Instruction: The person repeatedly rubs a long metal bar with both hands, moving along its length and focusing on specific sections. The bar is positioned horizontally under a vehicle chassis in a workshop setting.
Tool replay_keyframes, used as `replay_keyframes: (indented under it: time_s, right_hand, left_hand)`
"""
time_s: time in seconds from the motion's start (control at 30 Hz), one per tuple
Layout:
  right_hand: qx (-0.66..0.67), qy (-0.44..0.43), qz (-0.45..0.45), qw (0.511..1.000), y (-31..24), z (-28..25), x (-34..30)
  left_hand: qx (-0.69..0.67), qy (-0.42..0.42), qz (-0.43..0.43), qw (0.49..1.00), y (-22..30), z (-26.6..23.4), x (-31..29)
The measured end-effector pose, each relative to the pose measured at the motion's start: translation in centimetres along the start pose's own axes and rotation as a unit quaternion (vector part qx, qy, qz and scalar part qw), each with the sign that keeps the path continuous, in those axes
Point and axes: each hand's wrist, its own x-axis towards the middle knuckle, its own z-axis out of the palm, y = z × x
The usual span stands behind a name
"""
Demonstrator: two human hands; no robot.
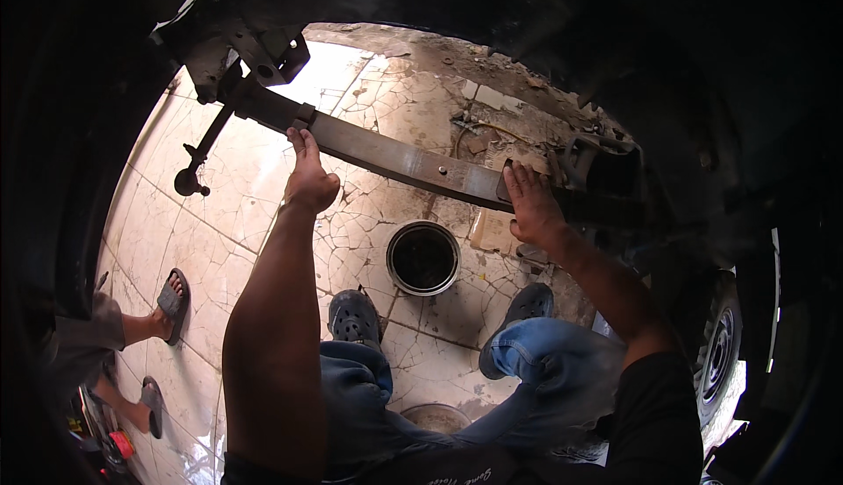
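Observation:
A long grey metal leaf spring (395, 157) runs slantwise across the upper middle, beneath the dark vehicle body. My left hand (311, 179) reaches up to its left part, with straight fingertips against the metal clamp (304, 117) and the thumb out to the side. Farther right, my right hand (532, 204) lies with its fingers stretched flat on the spring near a dark clamp (503, 188); its thumb stands apart below. Between the hands, a small round bolt head (443, 170) shows on the spring. The spring's right end is lost in shadow.
A round open can (423, 258), dark inside, stands on the cracked tile floor (255, 195) between my feet. A rod with a ball joint (189, 179) hangs at left. Another person's sandalled foot (172, 306) shows at lower left, a wheel (720, 344) at right.

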Motion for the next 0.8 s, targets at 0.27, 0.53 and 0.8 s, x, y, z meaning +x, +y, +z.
replay_keyframes:
  time_s: [0.27, 0.53, 0.8]
  right_hand:
    - [0.038, 0.014, -0.041, 0.998, 0.2, 0.2, 0.3]
    - [0.058, 0.028, -0.064, 0.996, -1.9, 0.6, -0.5]
    - [0.049, 0.027, -0.09, 0.994, -3.7, 0.6, -0.1]
  left_hand:
    - [-0.012, -0.005, -0.009, 1.0, 0.3, -0.4, -0.3]
    - [-0.028, 0.0, 0.0, 1.0, -0.4, 0.1, 0.2]
    - [-0.022, -0.011, 0.003, 1.0, 0.0, -0.3, 0.0]
